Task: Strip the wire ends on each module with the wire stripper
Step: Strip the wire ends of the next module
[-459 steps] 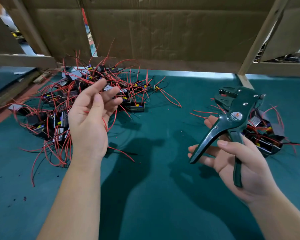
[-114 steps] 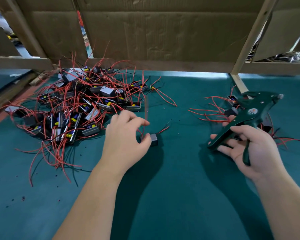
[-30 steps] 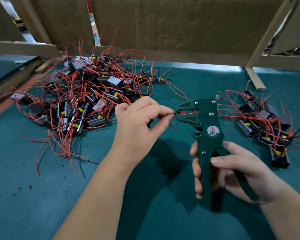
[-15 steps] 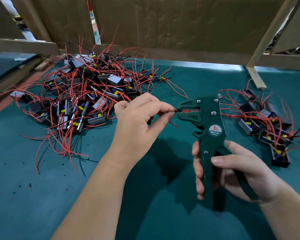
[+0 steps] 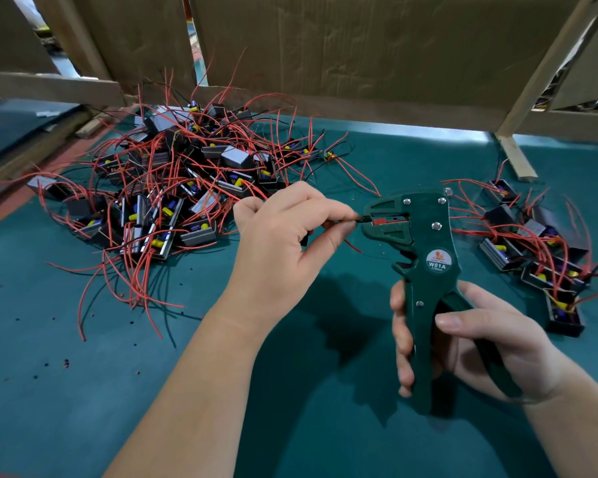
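Note:
My left hand [image 5: 283, 236] pinches a thin wire [image 5: 354, 220] between thumb and forefinger, and the wire's tip sits in the jaws of the green wire stripper [image 5: 425, 257]. The module on that wire is mostly hidden under my palm; a red wire [image 5: 354, 248] trails out below the thumb. My right hand [image 5: 470, 343] grips the stripper's handles and holds it upright, jaws pointing left. A big heap of small black modules with red wires [image 5: 173, 194] lies at the left. A smaller group of modules [image 5: 539, 250] lies at the right.
Everything rests on a teal mat [image 5: 83, 391]. Cardboard panels on a wooden frame [image 5: 359, 56] wall off the back, and a slanted wooden post [image 5: 518, 160] meets the mat at the right. Tiny dark scraps [image 5: 64, 363] dot the mat at the front left.
Over the last second my left hand has kept the wire tip in the stripper's jaws, and my right hand has tightened on the handles. Earlier the left hand picked this module off the mat.

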A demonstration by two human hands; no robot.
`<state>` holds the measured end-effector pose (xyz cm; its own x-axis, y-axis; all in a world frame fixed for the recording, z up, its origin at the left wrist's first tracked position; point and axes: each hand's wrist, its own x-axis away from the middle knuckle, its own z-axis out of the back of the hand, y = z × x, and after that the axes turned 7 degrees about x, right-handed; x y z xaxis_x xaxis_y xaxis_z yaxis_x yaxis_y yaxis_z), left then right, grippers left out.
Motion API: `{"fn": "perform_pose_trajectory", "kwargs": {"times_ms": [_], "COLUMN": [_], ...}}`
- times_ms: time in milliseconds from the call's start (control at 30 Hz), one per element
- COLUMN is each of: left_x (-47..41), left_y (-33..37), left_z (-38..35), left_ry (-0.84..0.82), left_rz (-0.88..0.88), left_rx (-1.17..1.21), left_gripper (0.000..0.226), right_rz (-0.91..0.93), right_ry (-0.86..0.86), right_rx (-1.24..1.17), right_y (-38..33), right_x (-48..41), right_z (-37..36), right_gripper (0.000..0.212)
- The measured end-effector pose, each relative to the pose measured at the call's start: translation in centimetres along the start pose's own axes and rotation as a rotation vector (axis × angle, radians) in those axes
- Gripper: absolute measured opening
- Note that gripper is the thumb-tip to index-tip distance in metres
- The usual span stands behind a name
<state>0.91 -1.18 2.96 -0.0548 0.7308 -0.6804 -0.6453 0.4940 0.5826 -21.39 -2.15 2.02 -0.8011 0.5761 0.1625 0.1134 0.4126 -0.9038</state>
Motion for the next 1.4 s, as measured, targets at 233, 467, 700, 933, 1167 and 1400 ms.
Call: {"fn": "perform_pose_trajectory", "kwargs": {"times_ms": [233, 467, 700, 933, 1167, 1400], "left_x": [0.1, 0.1, 0.4, 0.4, 0.0, -0.1], "left_y": [-0.1, 0.1, -0.7, -0.8, -0.9, -0.6], "left_z": [0.0, -0.1, -0.7, -1.1, -0.8, -0.7], "left_ry": [-0.003, -0.007, -0.196, -0.137, -0.001, -0.021], "left_rz": [-0.003, 0.008, 0.167, 0.26, 0.399, 0.41], "left_rx": [-0.024, -0.037, -0.022, 0.105, 0.392, 0.509], "left_gripper": [0.005, 0.005, 0.014, 0.01, 0.009, 0.012], "right_rz": [0.001, 0.001, 0.018, 0.158, 0.005, -0.017], "right_ry": [0.033, 0.143, 0.435, 0.388, 0.25, -0.037], "right_rx": [0.026, 0.032, 0.024, -0.167, -0.234, -0.237], "right_y": [0.1, 0.3, 1.7, 0.8, 0.3, 0.9], "right_x": [0.0, -0.3, -1.3, -1.6, -0.8, -1.0], "right_z": [-0.1, -0.9, -2.7, -1.9, -0.5, -1.7], "right_gripper": [0.044, 0.045, 0.028, 0.04, 0.063, 0.053]}}
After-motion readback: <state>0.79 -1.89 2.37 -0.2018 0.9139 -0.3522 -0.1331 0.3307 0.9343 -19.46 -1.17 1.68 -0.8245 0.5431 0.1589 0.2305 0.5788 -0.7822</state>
